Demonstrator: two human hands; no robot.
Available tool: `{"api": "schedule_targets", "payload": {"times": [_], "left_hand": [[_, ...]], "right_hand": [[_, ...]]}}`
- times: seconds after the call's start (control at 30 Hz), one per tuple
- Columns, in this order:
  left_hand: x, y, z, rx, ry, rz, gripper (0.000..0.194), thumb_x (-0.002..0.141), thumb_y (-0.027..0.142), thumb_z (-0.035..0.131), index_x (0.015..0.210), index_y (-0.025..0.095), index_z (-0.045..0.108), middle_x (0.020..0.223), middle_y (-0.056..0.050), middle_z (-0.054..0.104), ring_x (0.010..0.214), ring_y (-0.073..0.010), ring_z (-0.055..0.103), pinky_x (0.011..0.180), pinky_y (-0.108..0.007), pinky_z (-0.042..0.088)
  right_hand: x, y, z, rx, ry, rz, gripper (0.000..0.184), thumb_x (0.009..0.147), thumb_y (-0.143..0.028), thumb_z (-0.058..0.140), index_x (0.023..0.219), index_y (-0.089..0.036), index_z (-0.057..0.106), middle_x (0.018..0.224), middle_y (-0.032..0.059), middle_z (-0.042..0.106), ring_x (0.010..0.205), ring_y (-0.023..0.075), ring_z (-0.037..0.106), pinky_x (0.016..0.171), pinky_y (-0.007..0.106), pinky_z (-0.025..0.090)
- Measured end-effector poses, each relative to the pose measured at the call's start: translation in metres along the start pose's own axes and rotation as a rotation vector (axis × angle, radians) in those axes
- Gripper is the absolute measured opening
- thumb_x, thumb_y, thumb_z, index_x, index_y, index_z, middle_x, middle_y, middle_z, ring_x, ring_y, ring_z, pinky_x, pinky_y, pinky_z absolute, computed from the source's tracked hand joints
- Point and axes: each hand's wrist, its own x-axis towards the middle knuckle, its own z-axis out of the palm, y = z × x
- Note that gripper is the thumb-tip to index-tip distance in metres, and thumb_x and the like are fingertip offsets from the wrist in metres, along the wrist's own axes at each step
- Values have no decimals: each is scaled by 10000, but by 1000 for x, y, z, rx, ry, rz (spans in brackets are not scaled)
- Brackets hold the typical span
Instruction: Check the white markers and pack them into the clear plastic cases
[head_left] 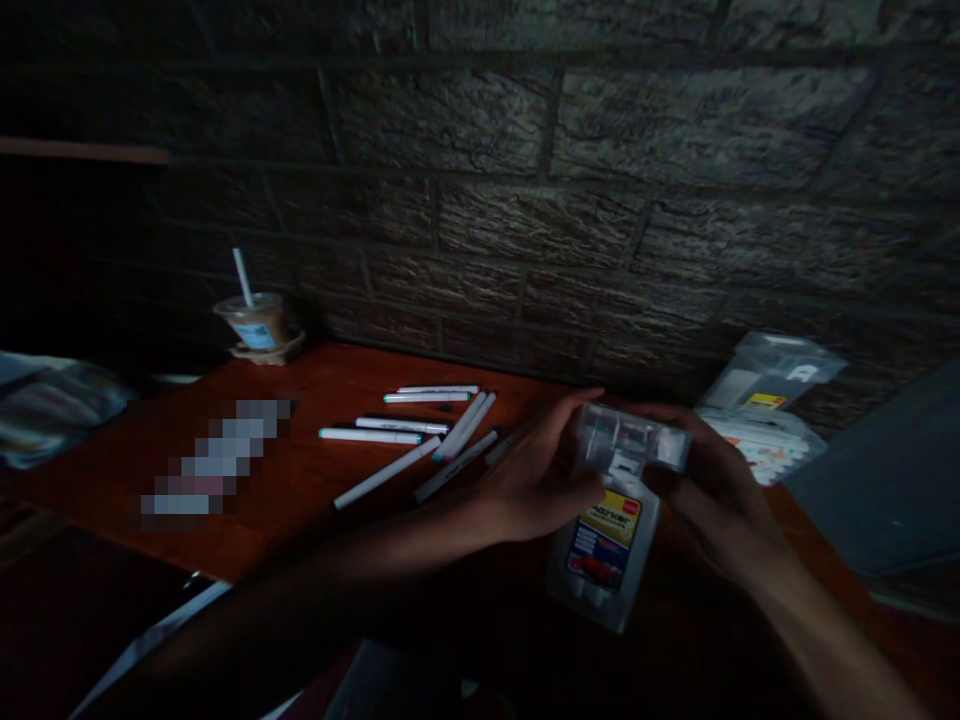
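Note:
A clear plastic marker case (634, 590) with a yellow and blue label is held between my two hands, tilted above the near side of the table. My left hand (536, 480) grips the case's upper left side, thumb across its front. On the opposite side, my right hand (705, 490) has its fingers closed around the upper right edge. A few pale shapes show inside the case, too dim to make out. Left of my hands lie several white markers (386, 475), some with teal or pink ends; my left hand partly covers the nearest ones.
On the wooden table (300, 470) stands an iced drink cup (259, 320) with a straw, at the back left. Another clear case (776, 375) rests on a pack of white items (780, 450) at the right. A brick wall (495, 220) borders the back edge.

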Motion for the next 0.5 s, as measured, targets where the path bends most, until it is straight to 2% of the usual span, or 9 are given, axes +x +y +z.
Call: {"api": "schedule_targets", "payload": {"times": [0.13,0.27,0.5], "left_hand": [[-1,-1,0,-16,-2,3,807,826,224,694,1561,256,364,1463,-123,611,1256,-346,623,1019,-535,553],[-2,-6,0,-66,-9,28,754,870,305,708,1545,249,377,1408,-127,640,1232,-348,629,1042,-555,528],[-3,-11,2,-160,-1,60,648,921,392,696,1492,246,425,1356,-123,631,1155,-319,641,957,-484,557]], "right_hand": [[-4,3,0,41,-1,12,366,866,-400,778,1210,-311,694,1188,70,748,1065,305,725,867,417,607],[-4,4,0,103,-32,10,385,870,-397,793,1232,-320,691,1210,64,739,1074,287,714,885,402,602],[-4,-6,2,211,-93,-26,371,877,-308,808,1233,-323,703,1161,25,744,1043,208,705,885,322,595]]}}
